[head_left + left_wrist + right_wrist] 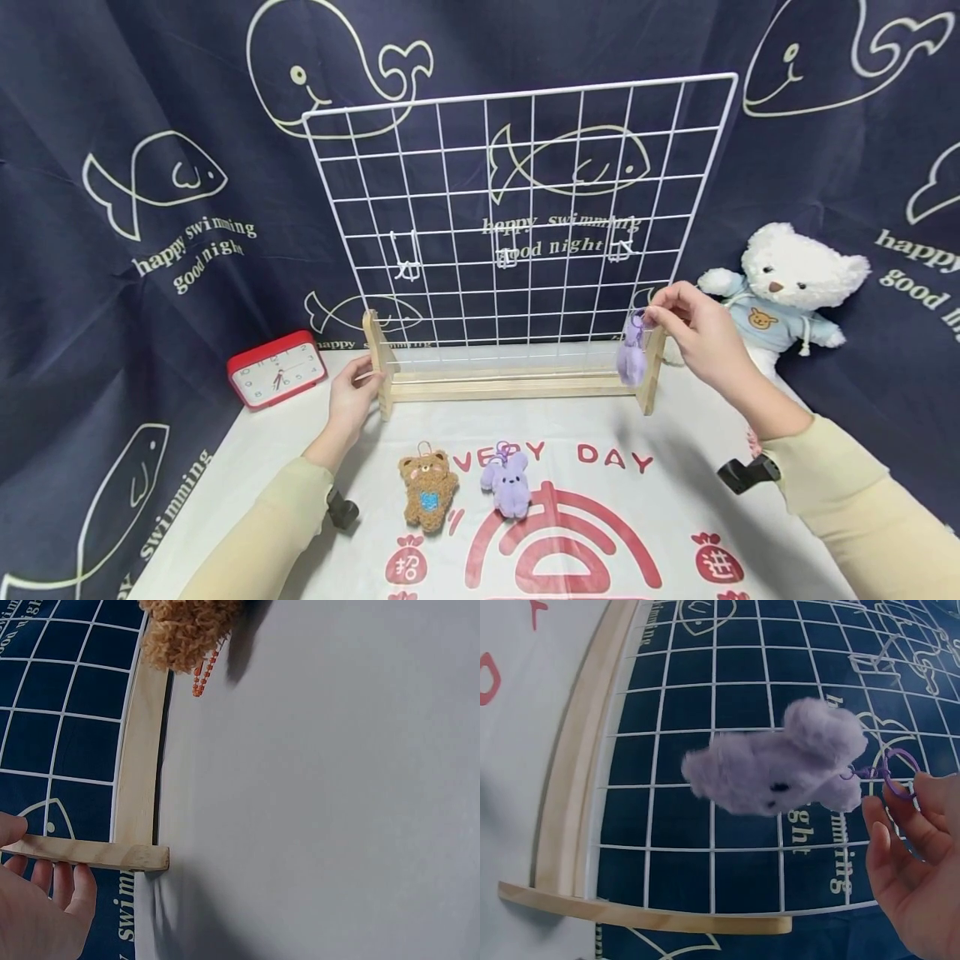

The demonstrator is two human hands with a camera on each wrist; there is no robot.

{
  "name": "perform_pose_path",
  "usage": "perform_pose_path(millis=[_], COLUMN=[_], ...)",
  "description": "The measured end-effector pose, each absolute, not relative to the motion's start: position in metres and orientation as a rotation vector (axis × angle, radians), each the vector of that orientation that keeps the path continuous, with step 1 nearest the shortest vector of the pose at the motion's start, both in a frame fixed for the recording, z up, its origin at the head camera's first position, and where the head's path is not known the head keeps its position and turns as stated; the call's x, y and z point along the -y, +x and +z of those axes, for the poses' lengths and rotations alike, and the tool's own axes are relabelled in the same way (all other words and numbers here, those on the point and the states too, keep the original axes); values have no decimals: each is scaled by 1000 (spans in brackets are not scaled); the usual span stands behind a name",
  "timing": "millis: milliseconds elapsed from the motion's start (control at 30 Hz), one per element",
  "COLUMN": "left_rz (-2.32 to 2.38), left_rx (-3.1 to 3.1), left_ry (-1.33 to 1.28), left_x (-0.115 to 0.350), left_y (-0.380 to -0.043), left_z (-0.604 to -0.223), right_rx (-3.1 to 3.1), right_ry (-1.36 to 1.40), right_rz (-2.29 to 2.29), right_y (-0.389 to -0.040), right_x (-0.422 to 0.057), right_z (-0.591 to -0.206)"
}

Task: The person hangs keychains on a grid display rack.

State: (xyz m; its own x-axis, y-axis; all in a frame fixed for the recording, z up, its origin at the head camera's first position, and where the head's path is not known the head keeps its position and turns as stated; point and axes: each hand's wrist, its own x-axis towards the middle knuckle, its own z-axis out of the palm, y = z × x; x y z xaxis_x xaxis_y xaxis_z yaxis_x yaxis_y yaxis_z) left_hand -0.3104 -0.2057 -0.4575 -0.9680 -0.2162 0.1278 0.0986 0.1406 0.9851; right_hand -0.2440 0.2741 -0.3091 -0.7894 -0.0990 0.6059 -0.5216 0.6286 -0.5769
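Table [585,425]: We found it white, its red print [551,500] showing the letters "VERY DAY", wide arcs and small bags with characters; soft shadow fell beside the right sleeve [847,500].
Backdrop [480,50]: Dark blue cloth rose behind the table and round its sides, drawn with pale whales, fish and the words "happy swimming good night".
Clock [277,371]: Red-framed and white-faced, it stood at the table's left, near the cloth.
White bear [787,300]: It sat at the right, behind the right hand [693,333], in a pale blue top.
Rack [517,389]: Its white wire grid stood upright in a wooden base toward the back of the table, three white hooks [408,270] spaced across it.
Left hand [352,400]: We saw it clamped on the rack's left post [374,337], thumb on one side, fingers on the other.
Right hand: Thumb and fingers pinched the purple ring [886,772] of the held doll [632,362].
Held doll: It hung from that ring before the grid, near the right post [654,362]; whether it touched the wires we could not tell.
Brown bear [429,492]: It lay face up before the rack, an orange loop [196,686] at its head.
Loose doll [511,483]: Also purple, it lay near the brown bear, over the print.
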Motion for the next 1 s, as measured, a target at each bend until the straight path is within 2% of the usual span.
perform_pose_path(millis=[1000], left_rz=[-1888], left_rx=[2202], left_ry=[115], left_x=[207], left_y=[-311], left_z=[-459], right_rx=[2195], right_ry=[371], right_rz=[1024], right_y=[-260], right_x=[-263], right_z=[-264])
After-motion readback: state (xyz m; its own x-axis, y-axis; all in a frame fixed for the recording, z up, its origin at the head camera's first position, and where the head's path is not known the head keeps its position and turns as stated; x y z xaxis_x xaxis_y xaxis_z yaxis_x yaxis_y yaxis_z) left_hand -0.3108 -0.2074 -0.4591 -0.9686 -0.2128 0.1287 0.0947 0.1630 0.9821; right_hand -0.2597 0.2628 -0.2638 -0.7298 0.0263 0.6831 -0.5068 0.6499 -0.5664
